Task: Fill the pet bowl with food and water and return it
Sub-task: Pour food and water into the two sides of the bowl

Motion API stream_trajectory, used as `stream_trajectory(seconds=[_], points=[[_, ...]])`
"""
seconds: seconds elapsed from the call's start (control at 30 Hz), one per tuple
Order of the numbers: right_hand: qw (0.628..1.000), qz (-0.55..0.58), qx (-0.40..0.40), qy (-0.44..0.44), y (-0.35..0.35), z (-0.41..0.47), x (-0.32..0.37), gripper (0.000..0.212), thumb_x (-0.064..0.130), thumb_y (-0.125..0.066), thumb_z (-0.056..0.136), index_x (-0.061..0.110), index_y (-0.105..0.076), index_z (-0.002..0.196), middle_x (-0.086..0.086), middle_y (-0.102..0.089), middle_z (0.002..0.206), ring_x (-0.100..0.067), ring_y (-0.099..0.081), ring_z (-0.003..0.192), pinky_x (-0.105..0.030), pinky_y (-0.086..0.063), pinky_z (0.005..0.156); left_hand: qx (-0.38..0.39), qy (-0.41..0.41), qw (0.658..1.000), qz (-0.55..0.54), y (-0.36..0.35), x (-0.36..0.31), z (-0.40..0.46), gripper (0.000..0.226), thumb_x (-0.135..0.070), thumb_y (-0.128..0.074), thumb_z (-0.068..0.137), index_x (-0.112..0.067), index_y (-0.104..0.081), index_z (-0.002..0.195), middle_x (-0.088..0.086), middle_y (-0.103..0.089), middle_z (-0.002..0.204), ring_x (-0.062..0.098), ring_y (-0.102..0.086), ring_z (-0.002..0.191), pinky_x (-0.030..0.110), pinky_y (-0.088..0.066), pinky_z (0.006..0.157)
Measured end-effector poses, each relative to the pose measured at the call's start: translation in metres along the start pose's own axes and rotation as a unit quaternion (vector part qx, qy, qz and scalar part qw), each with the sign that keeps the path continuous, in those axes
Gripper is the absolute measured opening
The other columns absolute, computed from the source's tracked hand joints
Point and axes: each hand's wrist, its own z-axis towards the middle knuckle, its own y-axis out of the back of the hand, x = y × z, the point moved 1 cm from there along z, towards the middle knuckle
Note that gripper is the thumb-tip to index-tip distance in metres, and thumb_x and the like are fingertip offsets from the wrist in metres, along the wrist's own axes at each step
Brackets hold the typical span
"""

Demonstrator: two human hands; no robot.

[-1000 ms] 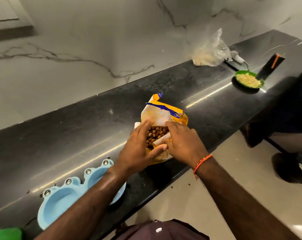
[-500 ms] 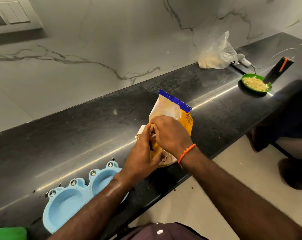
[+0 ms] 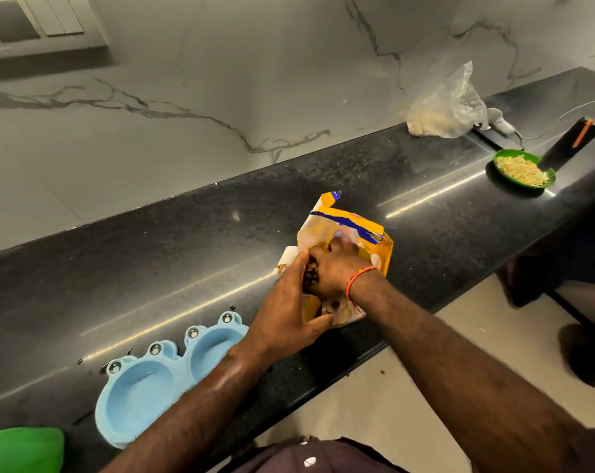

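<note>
A yellow and blue pet food bag (image 3: 354, 227) lies on the black counter (image 3: 152, 261), its mouth facing me. My left hand (image 3: 289, 312) grips the near edge of the bag's opening and holds it apart. My right hand (image 3: 333, 268), with an orange thread at the wrist, is pushed into the bag among brown kibble, its fingers partly hidden inside. The light blue frog-shaped double pet bowl (image 3: 159, 380) sits at the counter's front edge, left of the bag, under my left forearm. Both of its wells look empty.
A green plate of pale food (image 3: 524, 169) stands at the far right beside a black box with an orange stripe (image 3: 569, 141). A clear plastic bag (image 3: 449, 104) leans on the marble wall. A green object (image 3: 19, 448) shows at the lower left.
The bag stood up briefly and now lies back down. My right hand has gone from the bag's edge deeper into its opening. My left hand still holds the opening.
</note>
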Motion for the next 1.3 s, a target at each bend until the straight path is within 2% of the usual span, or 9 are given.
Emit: stream_trajectory(seconds=[0.23, 0.37, 0.57, 0.7, 0.83, 0.93, 1.03, 1.2, 1.3], points=[[0.998, -0.053, 0.017, -0.006, -0.006, 0.015, 0.004, 0.075, 0.057, -0.066, 0.087, 0.034, -0.036, 0.151, -0.014, -0.035, 0.156, -0.038, -0.044, 0.136, -0.049, -0.049, 0.105, 0.014, 0.003, 1.000, 0.010, 0.004, -0.004, -0.008, 0.110, -0.047, -0.084, 0.079, -0.031, -0.013, 0.161, -0.009, -0.032, 0.163, -0.002, -0.036, 0.139, 0.020, -0.038, 0.113], [0.999, 0.009, 0.026, 0.036, 0.004, 0.017, 0.001, 0.039, 0.053, -0.068, 0.086, 0.032, -0.067, 0.119, -0.004, -0.070, 0.114, -0.024, -0.065, 0.098, -0.038, -0.057, 0.088, 0.018, 0.008, 1.000, 0.018, 0.007, -0.005, -0.011, 0.111, -0.047, -0.085, 0.077, -0.033, -0.011, 0.159, -0.007, -0.032, 0.162, 0.007, -0.038, 0.143, 0.029, -0.041, 0.115], [0.997, 0.051, 0.047, 0.036, 0.020, 0.018, -0.009, 0.024, 0.034, -0.066, 0.093, 0.025, -0.073, 0.114, -0.001, -0.070, 0.111, -0.018, -0.063, 0.098, -0.028, -0.049, 0.080, 0.017, 0.022, 0.999, 0.028, 0.005, -0.017, -0.020, 0.099, -0.047, -0.082, 0.081, -0.034, -0.020, 0.157, -0.009, -0.039, 0.158, 0.008, -0.042, 0.140, 0.029, -0.041, 0.115], [0.995, 0.073, 0.056, 0.026, 0.022, 0.021, -0.009, 0.015, 0.031, -0.069, 0.091, 0.022, -0.070, 0.102, -0.003, -0.067, 0.108, -0.022, -0.061, 0.103, -0.031, -0.050, 0.087, 0.012, 0.006, 0.997, 0.077, -0.012, -0.021, -0.028, 0.083, -0.057, -0.072, 0.085, -0.033, -0.031, 0.153, -0.008, -0.044, 0.156, 0.012, -0.040, 0.142, 0.037, -0.032, 0.122], [0.991, 0.104, 0.084, 0.011, 0.024, 0.022, -0.006, 0.020, 0.032, -0.079, 0.081, 0.026, -0.076, 0.099, 0.000, -0.070, 0.105, -0.024, -0.063, 0.105, -0.035, -0.052, 0.089, 0.052, -0.011, 0.991, 0.119, -0.022, -0.024, -0.032, 0.081, -0.060, -0.066, 0.089, -0.029, -0.030, 0.155, -0.005, -0.040, 0.159, 0.015, -0.028, 0.149, 0.038, -0.010, 0.126], [0.990, 0.093, 0.099, 0.030, 0.029, 0.020, 0.001, 0.032, 0.038, -0.079, 0.082, 0.028, -0.073, 0.111, -0.001, -0.070, 0.112, -0.024, -0.063, 0.106, -0.037, -0.053, 0.094, 0.089, -0.020, 0.989, 0.116, -0.022, -0.027, -0.032, 0.079, -0.060, -0.067, 0.087, -0.031, -0.032, 0.151, -0.006, -0.048, 0.148, 0.014, -0.036, 0.141, 0.046, -0.014, 0.125], [0.992, 0.058, 0.105, 0.042, 0.028, 0.019, 0.008, 0.048, 0.040, -0.077, 0.084, 0.026, -0.064, 0.128, -0.004, -0.068, 0.123, -0.026, -0.065, 0.107, -0.037, -0.054, 0.091, 0.135, -0.050, 0.980, 0.140, -0.022, -0.027, -0.034, 0.085, -0.062, -0.068, 0.086, -0.031, -0.028, 0.155, -0.007, -0.046, 0.153, 0.014, -0.035, 0.145, 0.050, -0.009, 0.125], [0.994, -0.011, 0.101, 0.041, 0.025, 0.015, 0.014, 0.060, 0.044, -0.074, 0.087, 0.023, -0.054, 0.140, -0.006, -0.062, 0.136, -0.031, -0.057, 0.126, -0.044, -0.044, 0.112, 0.166, -0.102, 0.971, 0.140, -0.017, -0.025, -0.037, 0.084, -0.058, -0.071, 0.086, -0.029, -0.033, 0.154, -0.005, -0.044, 0.157, 0.014, -0.033, 0.148, 0.047, -0.011, 0.126], [0.993, -0.020, 0.106, 0.056, 0.020, 0.014, 0.013, 0.064, 0.051, -0.075, 0.080, 0.028, -0.054, 0.135, -0.004, -0.065, 0.128, -0.028, -0.061, 0.114, -0.043, -0.051, 0.103, 0.186, -0.127, 0.964, 0.139, -0.019, -0.025, -0.042, 0.082, -0.054, -0.073, 0.086, -0.029, -0.034, 0.153, -0.007, -0.045, 0.156, 0.012, -0.034, 0.147, 0.041, -0.013, 0.126]])
